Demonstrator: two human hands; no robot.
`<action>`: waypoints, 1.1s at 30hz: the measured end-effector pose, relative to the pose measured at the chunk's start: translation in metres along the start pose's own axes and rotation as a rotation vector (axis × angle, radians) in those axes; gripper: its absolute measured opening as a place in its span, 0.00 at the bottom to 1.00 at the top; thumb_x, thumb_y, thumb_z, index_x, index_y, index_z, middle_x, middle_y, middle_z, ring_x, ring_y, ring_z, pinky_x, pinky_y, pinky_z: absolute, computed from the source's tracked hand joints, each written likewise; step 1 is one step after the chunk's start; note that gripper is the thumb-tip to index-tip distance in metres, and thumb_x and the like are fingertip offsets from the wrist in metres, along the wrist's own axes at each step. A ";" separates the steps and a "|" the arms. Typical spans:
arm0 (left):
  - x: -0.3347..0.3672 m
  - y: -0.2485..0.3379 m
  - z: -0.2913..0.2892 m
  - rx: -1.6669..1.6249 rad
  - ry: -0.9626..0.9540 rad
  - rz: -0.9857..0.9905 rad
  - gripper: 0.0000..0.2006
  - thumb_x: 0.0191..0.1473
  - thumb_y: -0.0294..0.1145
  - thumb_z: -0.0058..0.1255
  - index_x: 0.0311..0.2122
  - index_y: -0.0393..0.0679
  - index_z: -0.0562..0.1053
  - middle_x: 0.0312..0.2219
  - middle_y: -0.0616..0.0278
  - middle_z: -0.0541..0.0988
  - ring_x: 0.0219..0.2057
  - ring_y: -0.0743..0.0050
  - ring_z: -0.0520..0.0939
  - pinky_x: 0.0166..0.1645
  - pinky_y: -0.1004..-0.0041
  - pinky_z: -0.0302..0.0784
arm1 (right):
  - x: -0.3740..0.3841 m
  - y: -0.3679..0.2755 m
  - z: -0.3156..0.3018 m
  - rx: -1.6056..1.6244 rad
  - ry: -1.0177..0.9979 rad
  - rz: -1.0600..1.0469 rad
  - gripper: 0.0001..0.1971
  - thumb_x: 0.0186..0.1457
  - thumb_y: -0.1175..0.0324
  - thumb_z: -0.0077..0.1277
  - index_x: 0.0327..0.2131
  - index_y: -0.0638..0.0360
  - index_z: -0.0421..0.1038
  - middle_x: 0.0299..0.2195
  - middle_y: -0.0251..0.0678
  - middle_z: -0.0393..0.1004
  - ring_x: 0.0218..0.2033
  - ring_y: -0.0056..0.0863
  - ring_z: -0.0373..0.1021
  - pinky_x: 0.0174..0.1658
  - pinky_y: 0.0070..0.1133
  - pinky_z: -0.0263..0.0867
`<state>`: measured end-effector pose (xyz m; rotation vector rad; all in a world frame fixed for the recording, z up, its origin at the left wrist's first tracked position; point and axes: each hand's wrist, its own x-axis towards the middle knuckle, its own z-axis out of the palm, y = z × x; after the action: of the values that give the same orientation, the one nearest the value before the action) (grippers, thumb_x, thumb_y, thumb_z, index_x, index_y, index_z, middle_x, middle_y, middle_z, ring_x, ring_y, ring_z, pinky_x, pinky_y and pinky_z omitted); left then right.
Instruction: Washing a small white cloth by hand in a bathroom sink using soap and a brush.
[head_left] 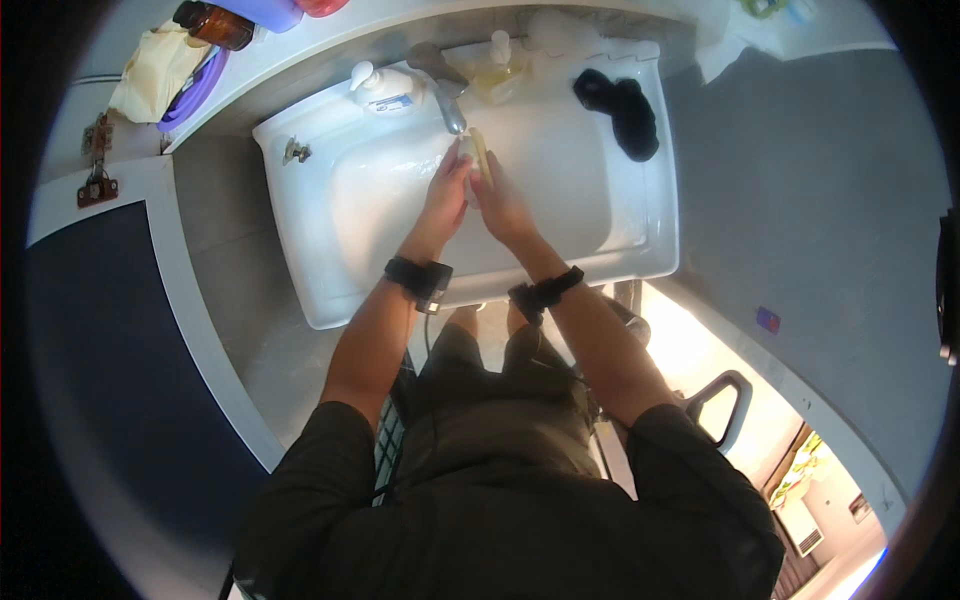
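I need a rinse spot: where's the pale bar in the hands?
Head view: the pale bar sits between left hand and right hand, under the faucet, over the sink.

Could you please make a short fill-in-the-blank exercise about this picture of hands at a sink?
1. Both hands hold a pale object under the ____.
2. A ____ cloth lies on the sink rim.
3. Each wrist wears a black ____.
4. The left hand and right hand are over the ____.

Missing words: faucet; black; band; sink

Both forearms reach forward, left hand point(447, 190) and right hand point(500, 200) pressed together, fingers point(462, 160) extended.
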<state>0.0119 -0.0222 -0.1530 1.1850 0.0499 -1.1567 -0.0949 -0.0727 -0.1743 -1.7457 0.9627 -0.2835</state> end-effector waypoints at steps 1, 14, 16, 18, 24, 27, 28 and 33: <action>0.000 -0.001 -0.002 0.018 -0.004 -0.010 0.23 0.69 0.33 0.42 0.66 0.43 0.59 0.50 0.60 0.76 0.51 0.70 0.76 0.59 0.71 0.71 | -0.009 -0.011 0.001 -0.009 -0.056 0.120 0.35 0.68 0.44 0.35 0.68 0.60 0.50 0.47 0.67 0.72 0.45 0.65 0.71 0.49 0.44 0.67; -0.006 -0.023 -0.009 0.261 -0.056 0.004 0.21 0.71 0.39 0.38 0.64 0.44 0.62 0.48 0.62 0.75 0.45 0.74 0.76 0.51 0.73 0.75 | -0.040 -0.005 0.030 0.174 0.206 0.129 0.34 0.68 0.43 0.27 0.65 0.60 0.55 0.40 0.64 0.75 0.41 0.66 0.71 0.46 0.47 0.68; -0.012 -0.045 -0.012 0.259 -0.169 0.090 0.21 0.71 0.38 0.38 0.65 0.45 0.62 0.50 0.60 0.74 0.49 0.71 0.75 0.55 0.72 0.72 | -0.030 0.002 0.016 0.325 0.089 0.345 0.33 0.69 0.44 0.27 0.65 0.60 0.56 0.40 0.66 0.75 0.43 0.66 0.71 0.47 0.45 0.68; -0.015 -0.046 -0.005 0.255 -0.195 0.062 0.21 0.71 0.39 0.38 0.65 0.45 0.62 0.52 0.60 0.74 0.49 0.71 0.75 0.56 0.72 0.71 | -0.031 -0.003 0.001 0.303 0.116 0.340 0.33 0.69 0.44 0.27 0.65 0.60 0.56 0.40 0.67 0.74 0.43 0.66 0.71 0.48 0.45 0.68; -0.020 -0.036 0.019 0.451 -0.240 0.048 0.24 0.71 0.40 0.36 0.67 0.45 0.57 0.55 0.57 0.72 0.53 0.70 0.73 0.59 0.71 0.70 | -0.049 -0.009 -0.003 0.388 0.297 0.264 0.32 0.69 0.45 0.29 0.63 0.63 0.57 0.38 0.67 0.74 0.42 0.66 0.72 0.48 0.45 0.69; -0.027 -0.043 0.017 0.634 -0.311 0.211 0.22 0.71 0.37 0.33 0.67 0.46 0.59 0.50 0.61 0.74 0.42 0.76 0.75 0.46 0.75 0.74 | -0.039 0.002 -0.021 0.251 0.134 0.297 0.33 0.69 0.45 0.30 0.63 0.65 0.57 0.40 0.68 0.74 0.43 0.66 0.72 0.49 0.45 0.69; -0.028 -0.032 0.025 0.605 -0.278 0.134 0.22 0.71 0.37 0.33 0.68 0.46 0.58 0.51 0.60 0.74 0.43 0.76 0.75 0.46 0.75 0.74 | -0.051 -0.008 -0.013 0.268 0.248 0.298 0.32 0.69 0.46 0.30 0.62 0.65 0.59 0.37 0.67 0.75 0.41 0.64 0.73 0.47 0.45 0.69; -0.027 -0.030 0.025 0.416 -0.235 -0.002 0.23 0.71 0.40 0.34 0.68 0.47 0.58 0.50 0.59 0.73 0.48 0.73 0.74 0.50 0.73 0.73 | -0.049 -0.024 -0.035 0.481 0.251 0.309 0.32 0.69 0.46 0.30 0.63 0.64 0.57 0.33 0.65 0.76 0.36 0.62 0.75 0.43 0.44 0.71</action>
<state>-0.0350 -0.0200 -0.1470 1.3996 -0.3845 -1.3408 -0.1364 -0.0589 -0.1264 -1.1235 1.2122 -0.4960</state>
